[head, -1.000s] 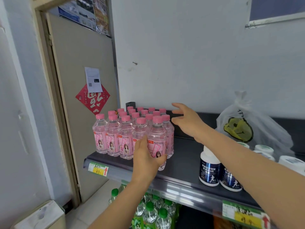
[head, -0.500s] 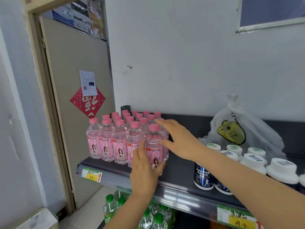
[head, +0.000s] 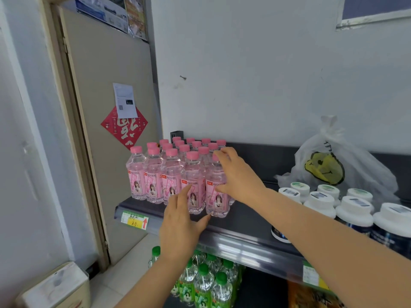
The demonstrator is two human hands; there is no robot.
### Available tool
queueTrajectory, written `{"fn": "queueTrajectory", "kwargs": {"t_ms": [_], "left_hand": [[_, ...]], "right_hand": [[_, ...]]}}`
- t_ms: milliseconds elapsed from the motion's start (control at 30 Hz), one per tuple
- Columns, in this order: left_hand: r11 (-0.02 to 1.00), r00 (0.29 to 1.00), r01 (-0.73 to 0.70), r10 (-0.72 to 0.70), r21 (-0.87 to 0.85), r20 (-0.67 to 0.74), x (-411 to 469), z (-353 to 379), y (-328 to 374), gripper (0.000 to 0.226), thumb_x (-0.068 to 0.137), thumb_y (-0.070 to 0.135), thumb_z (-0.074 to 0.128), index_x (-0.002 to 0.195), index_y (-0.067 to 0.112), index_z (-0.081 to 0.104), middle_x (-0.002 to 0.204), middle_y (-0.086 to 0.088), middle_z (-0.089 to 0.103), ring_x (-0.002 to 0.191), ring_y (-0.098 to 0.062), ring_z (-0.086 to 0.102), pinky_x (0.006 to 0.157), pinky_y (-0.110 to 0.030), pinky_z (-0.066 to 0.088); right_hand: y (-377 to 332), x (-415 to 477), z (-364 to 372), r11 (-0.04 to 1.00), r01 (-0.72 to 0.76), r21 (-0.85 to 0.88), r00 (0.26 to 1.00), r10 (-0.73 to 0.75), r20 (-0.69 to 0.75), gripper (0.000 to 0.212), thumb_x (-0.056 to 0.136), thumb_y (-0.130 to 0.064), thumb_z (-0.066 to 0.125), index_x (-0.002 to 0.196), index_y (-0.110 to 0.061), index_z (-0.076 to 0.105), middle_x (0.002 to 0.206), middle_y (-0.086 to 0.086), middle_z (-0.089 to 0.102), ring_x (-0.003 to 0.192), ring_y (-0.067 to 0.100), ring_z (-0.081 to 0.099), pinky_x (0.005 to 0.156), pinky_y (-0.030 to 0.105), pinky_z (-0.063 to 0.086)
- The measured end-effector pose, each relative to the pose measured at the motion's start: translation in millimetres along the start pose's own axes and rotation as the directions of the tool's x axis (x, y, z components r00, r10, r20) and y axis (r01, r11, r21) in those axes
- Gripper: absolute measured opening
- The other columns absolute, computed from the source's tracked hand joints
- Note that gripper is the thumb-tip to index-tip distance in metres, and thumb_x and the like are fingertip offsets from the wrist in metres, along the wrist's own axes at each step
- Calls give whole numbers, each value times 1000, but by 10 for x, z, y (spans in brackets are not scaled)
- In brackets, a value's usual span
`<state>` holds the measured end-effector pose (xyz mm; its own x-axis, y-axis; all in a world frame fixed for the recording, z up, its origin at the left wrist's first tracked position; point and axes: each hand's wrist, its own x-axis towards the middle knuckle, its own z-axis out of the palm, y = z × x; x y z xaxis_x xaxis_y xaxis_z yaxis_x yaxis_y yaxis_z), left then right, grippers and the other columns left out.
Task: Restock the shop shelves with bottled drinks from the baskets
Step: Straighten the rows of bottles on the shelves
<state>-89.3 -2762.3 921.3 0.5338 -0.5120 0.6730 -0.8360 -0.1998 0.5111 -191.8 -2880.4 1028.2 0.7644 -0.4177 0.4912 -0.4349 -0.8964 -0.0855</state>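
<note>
Upfront, right hand (head: pixel 239 178) grips the end soda bottle (head: pixel 216 203); left hand (head: pixel 180 227), held flat, touches its neighbour (head: pixel 193 174).

The peach soda bottles (head: pixel 171 174) were clear, glossy plastic with smooth pink caps (head: pixel 192 155). The shelf (head: pixel 249 218) under them looked matt dark metal. At three o'clock sat a thin, crinkled, translucent plastic bag (head: pixel 367 174).

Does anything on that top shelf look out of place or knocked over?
Nothing is knocked over; the pink-capped bottles all stand upright. The one oddity is a knotted clear plastic bag with something yellow inside, sitting behind the white-lidded jars, unlike shelved stock.
</note>
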Motion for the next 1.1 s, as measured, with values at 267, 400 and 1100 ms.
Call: {"fn": "queueTrajectory", "kwargs": {"t_ms": [267, 400, 1100], "left_hand": [[1000, 999, -21, 21, -5, 42, -81, -110, -53, 65, 79, 37, 72, 135, 25, 42, 121, 2, 50, 112, -18, 51, 73, -32, 52], [999, 999, -33, 35, -35, 42, -169, -144, 37, 58, 81, 37, 70, 132, 23, 45, 118, 2, 52, 110, -16, 52, 73, -29, 49], [919, 881, 337, -384, 203, 277, -2571, -91, -584, 31, 82, 25, 71, 111, 17, 64, 102, 1, 58, 85, -16, 59, 72, -33, 52]], "right_hand": [[6, -57, 38, 998, -18, 64, 999, 20, -35, 93, 78, -21, 75, 150, -16, 16, 152, 3, 15, 130, 25, 35, 99, 38, 44], [-82, -304, -10, 984, -6, 179, 988, 34, -154, 90, 78, -19, 75, 149, -19, 21, 152, 1, 16, 133, 22, 31, 101, 34, 41], [192, -2985, 1581, 897, -103, 430, 904, -96, 417, 42, 91, -15, 59, 132, -17, 51, 128, 1, 50, 119, 19, 45, 98, 27, 36]]}}
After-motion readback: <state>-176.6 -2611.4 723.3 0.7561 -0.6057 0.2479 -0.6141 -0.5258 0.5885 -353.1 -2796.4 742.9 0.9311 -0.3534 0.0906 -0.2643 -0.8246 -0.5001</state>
